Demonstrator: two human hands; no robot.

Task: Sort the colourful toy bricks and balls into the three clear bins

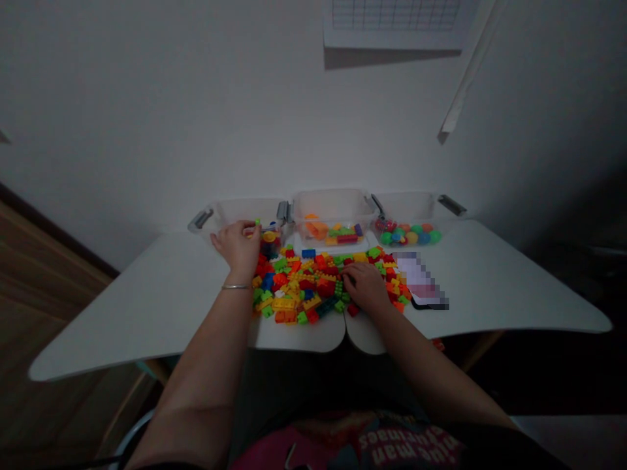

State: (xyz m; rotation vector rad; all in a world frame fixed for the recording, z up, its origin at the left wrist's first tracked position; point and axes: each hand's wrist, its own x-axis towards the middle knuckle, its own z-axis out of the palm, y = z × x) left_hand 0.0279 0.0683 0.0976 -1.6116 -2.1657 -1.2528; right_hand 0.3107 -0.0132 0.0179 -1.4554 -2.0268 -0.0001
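Note:
My left hand [238, 247] is raised at the front of the left clear bin [245, 209], its fingers pinched on a small light-green toy brick [257, 222]. Farther right, my right hand [366, 285] lies low over the right part of a spread pile of coloured toy bricks [294, 287]. Its fingers are bent together among red and green pieces, and their tips hide whatever may be between them. Inside the left bin are red, yellow and blue pieces, partly covered by my left hand.
The middle clear bin [333, 203] holds orange, green, red and purple bricks. In the right clear bin [409, 205] lie several coloured balls [416, 234]. A phone [418, 281] with a blurred screen is right of the pile. The white table [514, 287] stands against a wall.

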